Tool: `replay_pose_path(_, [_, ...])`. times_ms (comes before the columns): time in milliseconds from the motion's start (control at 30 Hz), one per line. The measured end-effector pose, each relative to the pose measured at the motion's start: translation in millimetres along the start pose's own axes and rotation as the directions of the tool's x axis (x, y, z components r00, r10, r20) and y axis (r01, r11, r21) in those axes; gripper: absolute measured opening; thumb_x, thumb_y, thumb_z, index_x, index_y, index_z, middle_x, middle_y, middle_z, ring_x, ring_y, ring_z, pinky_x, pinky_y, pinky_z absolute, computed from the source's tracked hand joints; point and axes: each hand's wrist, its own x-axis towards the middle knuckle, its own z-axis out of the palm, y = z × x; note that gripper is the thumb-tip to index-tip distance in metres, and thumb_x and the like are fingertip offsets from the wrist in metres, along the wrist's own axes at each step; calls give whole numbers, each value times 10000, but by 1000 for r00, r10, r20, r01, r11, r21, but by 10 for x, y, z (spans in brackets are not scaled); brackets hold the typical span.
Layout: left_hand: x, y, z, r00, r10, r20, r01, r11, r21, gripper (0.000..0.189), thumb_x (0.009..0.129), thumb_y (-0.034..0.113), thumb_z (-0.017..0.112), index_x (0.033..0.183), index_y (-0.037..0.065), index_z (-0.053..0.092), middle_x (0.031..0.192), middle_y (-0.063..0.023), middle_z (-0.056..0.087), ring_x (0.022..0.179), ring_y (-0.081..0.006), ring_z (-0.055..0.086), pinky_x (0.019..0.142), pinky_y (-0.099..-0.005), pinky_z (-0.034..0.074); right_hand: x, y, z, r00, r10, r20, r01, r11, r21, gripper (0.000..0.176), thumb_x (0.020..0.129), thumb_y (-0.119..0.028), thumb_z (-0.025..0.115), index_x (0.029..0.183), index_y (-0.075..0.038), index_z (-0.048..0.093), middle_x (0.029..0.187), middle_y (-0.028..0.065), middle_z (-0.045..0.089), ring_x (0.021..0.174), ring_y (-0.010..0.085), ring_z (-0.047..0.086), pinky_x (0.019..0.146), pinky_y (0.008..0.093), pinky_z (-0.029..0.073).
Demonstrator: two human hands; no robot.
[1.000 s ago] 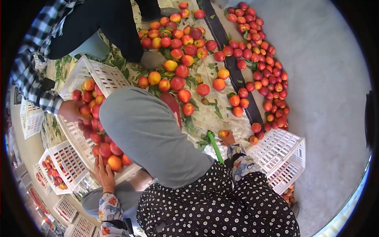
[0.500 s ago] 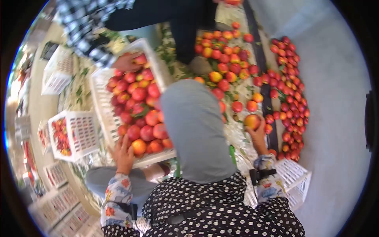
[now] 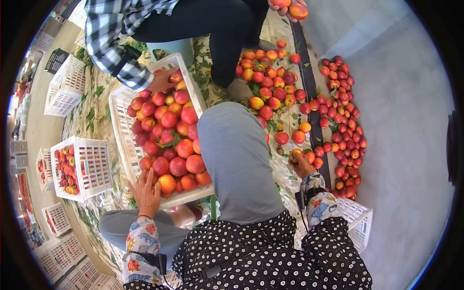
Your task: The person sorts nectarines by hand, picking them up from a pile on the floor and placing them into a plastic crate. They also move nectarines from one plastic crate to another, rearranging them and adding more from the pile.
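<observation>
- While the gray-clad knee sits between the hands, left hand is open, fingers spread, at the near left corner of the big white crate, next to the fruit inside; exact contact unclear.
- Right hand: closed around 1 red-yellow fruit, over the pale sheet, right of the knee.
- Slatted crate: beside the right forearm, partly hidden by the sleeve.
- Loose fruit: scattered on the sheet past the right hand, leaves among it.
- Dark strip: runs along the sheet, long fruit pile to its right on gray floor.
- Co-worker: 1 hand on fruit at the big crate's far end, other hand holding fruit.
- Side crate: left of the big crate, fruit inside.
</observation>
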Motion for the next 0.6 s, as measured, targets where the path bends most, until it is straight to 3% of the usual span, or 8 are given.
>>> replay_pose_path(167, [2,-7,11,1000,5,9,-5,1000,7,559,932,345,573,1465,186,515,1456,-99,507,1345,-270,483,1217,-609,32,153,-177,54,997,-36,71,33,999,31,319,907,-349,733,1130,-157,609,980,25,666,872,209,664,668,331,530])
replay_pose_path(267, [2,-7,17,1000,-4,12,3,1000,12,562,937,358,556,1465,169,513,1450,-104,510,1351,-276,478,1216,-605,21,131,-533,402,976,-218,-21,219,967,129,410,913,-363,723,1219,-117,605,1043,62,666,970,213,667,708,359,534])
replay_pose_path(333, [2,-3,3,1000,0,23,-1,1000,7,563,935,353,557,1466,169,512,1452,-106,508,1351,-279,477,1216,-604,16,320,-583,480,944,-328,-21,306,901,-307,617,853,-314,764,1356,-59,515,1142,166,663,1014,300,682,753,410,557])
replay_pose_path(367, [9,-6,-7,1000,4,26,-4,1000,-1,565,933,349,558,1467,169,510,1453,-108,507,1351,-281,477,1216,-604,11,522,-519,462,948,-318,-15,298,904,-308,617,853,-314,764,1356,-59,515,1142,166,663,1014,300,682,753,410,557])
replay_pose_path(400, [16,-6,-15,999,-5,32,5,1000,8,565,933,349,558,1467,169,510,1453,-108,507,1351,-281,477,1216,-604,11,871,-349,350,861,-491,132,449,614,-649,680,821,-290,776,1384,-45,484,1203,202,639,1039,356,666,815,436,548])
replay_pose_path(433, [22,3,-23,999,1,36,-1,1000,0,571,929,342,561,1471,170,504,1456,-109,503,1353,-282,474,1215,-605,10,1087,-240,292,750,-567,341,519,185,-834,745,789,-265,789,1411,-31,453,1264,237,615,1065,412,651,877,461,539])
replay_pose_path(467, [26,13,-35,999,5,41,-4,1000,-7,578,926,335,564,1476,170,498,1460,-111,499,1355,-283,472,1214,-607,9,1137,-223,331,807,-459,372,488,162,-858,819,738,-222,795,1451,-83,415,1252,321,576,1057,501,614,927,478,525])
replay_pose_path(600, [35,45,-64,997,-27,77,29,999,-20,604,913,300,575,1496,183,472,1469,-113,488,1371,-284,453,1204,-629,16,1234,80,503,820,-503,273,348,61,-935,832,715,-233,789,1455,-228,409,1084,352,591,979,498,620,893,515,526])
